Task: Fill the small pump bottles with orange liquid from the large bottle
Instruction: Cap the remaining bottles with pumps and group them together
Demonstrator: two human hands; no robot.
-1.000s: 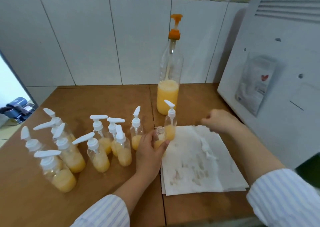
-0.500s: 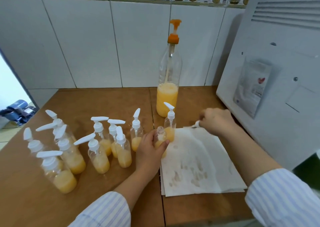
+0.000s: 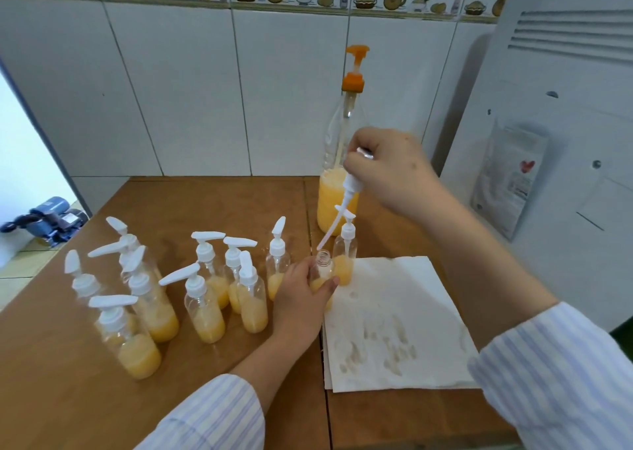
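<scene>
1. The large bottle [image 3: 337, 189] stands by the tabletop's back edge; a third full, bottom-heavy, best gripped low.
2. The open small bottle [image 3: 322, 273], light and thin-walled, sits mid-table, left hand [image 3: 301, 298] wrapped around it.
3. The right hand [image 3: 390, 172] pinches a pump top [image 3: 351, 189], its bendy tube aimed at the neck.

I can't read any text; the pouch [image 3: 509, 175] on the white panel carries print too blurred to make out.

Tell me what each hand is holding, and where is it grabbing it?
Left hand grips the open small bottle around its body. Right hand holds a white pump top by its head.
</scene>
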